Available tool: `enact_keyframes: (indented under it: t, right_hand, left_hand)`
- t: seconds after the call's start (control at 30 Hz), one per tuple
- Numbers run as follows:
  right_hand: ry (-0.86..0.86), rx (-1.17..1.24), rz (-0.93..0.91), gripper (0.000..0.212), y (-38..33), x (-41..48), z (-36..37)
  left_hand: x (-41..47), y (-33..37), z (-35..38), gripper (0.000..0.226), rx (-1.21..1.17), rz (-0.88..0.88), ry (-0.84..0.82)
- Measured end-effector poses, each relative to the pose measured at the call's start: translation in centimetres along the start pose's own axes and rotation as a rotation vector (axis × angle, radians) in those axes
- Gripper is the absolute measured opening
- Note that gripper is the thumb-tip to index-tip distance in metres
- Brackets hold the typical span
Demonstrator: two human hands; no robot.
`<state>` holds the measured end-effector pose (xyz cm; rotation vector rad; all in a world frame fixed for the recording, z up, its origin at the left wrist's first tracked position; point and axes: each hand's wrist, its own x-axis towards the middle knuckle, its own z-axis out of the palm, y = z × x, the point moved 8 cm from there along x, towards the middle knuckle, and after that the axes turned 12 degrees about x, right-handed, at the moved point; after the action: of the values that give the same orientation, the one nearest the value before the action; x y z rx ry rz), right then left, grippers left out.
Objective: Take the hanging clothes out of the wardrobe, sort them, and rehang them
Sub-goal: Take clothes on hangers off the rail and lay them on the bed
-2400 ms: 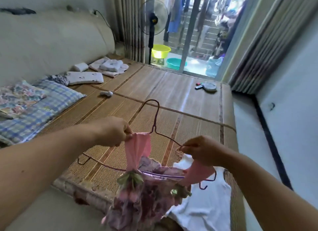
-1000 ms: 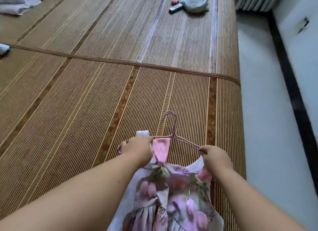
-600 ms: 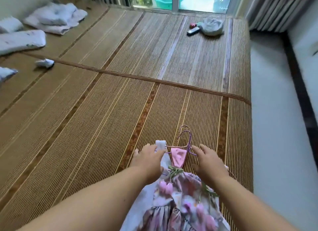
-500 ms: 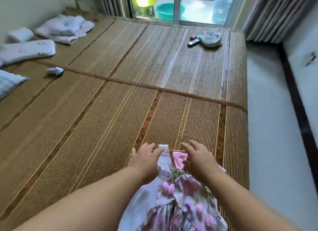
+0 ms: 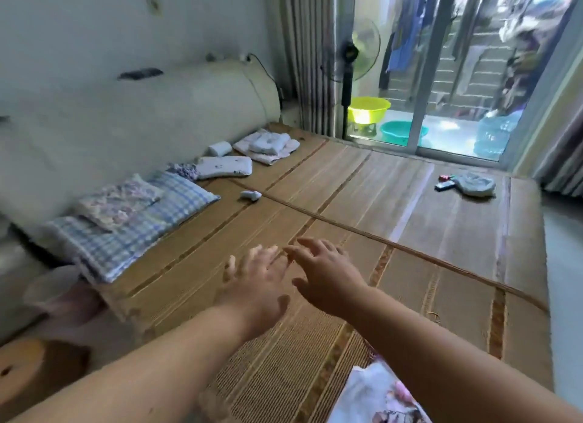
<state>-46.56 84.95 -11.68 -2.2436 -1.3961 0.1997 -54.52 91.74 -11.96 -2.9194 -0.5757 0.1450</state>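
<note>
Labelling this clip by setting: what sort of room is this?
Probably a home bedroom: a woven sleeping mat, a checked pillow against the padded headboard, and a sliding glass door with laundry outside.

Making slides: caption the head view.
Open, empty left hand and right hand hover over the woven mat; floral dress lies at the near edge.

Both hands off the hanger, left hand (image 5: 252,274) and right hand (image 5: 328,274) empty, floral dress (image 5: 378,397) left behind on mat
</note>
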Motion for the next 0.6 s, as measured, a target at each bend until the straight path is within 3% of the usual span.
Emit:
enact_keyframes:
  t: [0.3,0.6]
  right_hand:
    - [0.022,0.035,-0.446,0.061,-32.0,5.1,2.7]
    - [0.021,0.155,-0.871,0.062,-57.8,4.0,4.9]
  left_hand:
    - [-20.9,-25.1,-7.9,0.070,0.133,-0.523,0.179]
    - [-40.1,-38.8,-15.0,0.066,0.289,-0.987,0.333]
